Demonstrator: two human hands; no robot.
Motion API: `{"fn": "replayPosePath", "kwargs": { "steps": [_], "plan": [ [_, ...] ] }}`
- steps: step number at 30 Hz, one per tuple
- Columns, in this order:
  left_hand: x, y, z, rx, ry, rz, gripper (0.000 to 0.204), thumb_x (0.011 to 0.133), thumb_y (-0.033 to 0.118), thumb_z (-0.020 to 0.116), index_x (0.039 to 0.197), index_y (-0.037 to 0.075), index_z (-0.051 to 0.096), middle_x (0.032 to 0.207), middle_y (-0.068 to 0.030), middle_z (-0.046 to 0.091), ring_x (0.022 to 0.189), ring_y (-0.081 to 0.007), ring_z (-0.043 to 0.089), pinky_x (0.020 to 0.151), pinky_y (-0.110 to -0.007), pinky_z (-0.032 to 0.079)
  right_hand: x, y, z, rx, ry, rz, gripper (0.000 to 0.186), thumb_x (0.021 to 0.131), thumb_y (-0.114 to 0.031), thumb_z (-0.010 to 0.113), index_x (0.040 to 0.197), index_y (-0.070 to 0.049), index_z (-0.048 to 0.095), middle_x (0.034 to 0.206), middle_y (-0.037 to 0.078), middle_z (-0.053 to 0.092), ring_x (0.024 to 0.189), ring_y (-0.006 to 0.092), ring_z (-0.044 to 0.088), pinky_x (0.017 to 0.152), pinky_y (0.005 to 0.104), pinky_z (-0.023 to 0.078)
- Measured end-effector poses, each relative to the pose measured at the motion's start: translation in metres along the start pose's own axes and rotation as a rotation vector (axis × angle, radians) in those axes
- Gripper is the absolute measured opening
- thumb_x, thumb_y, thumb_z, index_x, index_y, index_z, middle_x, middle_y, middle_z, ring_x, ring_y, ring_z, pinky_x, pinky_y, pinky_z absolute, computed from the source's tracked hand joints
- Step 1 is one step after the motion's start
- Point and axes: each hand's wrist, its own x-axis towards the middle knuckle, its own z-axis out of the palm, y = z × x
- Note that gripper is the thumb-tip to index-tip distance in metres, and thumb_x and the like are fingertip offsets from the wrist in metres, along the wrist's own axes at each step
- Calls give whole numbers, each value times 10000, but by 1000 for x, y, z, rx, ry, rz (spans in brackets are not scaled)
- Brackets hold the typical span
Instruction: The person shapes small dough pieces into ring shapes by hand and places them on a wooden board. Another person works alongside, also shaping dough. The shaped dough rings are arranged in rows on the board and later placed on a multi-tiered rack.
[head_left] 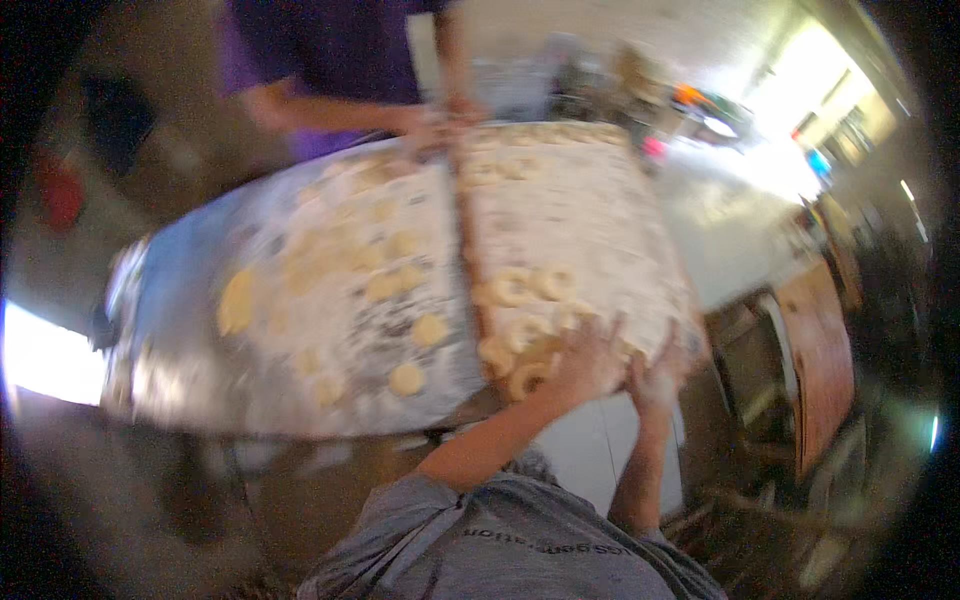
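My left hand (592, 355) reaches onto the near edge of a floured board (585, 220), its fingers stretched out. It lies beside several pale dough rings (553, 270), which sit in the board's near left corner. To its right is my right hand (660, 380), whitened with flour, fingers apart at the board's near right edge. I see nothing held in either hand, though motion blurs the fingers. A dough ring (527, 366) rests just left of my left wrist.
Left of the board, a floured metal table (180, 380) carries flat dough pieces (237, 302) and round ones (407, 378). Across it a person in a purple shirt (340, 60) works with both hands (430, 130) at its far edge. A wooden panel (815, 365) stands at the right.
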Motion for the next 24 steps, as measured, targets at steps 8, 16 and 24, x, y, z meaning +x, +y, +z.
{"fn": "replayPosePath", "kwargs": {
  "steps": [8,16,24],
  "plan": [
    [-178,-200,-94,-333,468,-426,389,828,98,581,1182,-17,468,990,-304,588,940,-452,591,802,-514,481,-25,-267,103,416,-889,-458,226,912,-224,561,1031,-64,668,895,149,681,774,311,649,745,397,509],
    [-280,-315,-127,-327,617,-829,246,916,214,541,1004,-15,530,825,-281,647,818,-469,629,709,-530,495,-73,-445,204,154,-768,-1226,289,851,-215,596,1104,-74,592,942,161,648,940,338,612,854,449,468],
    [-277,-303,-167,-576,943,-634,230,873,190,658,918,-27,593,850,-214,673,785,-339,682,679,-397,526,-45,-443,162,888,-1584,-444,394,799,-60,681,1097,-79,423,851,88,615,827,163,615,729,323,490]
  ]
}}
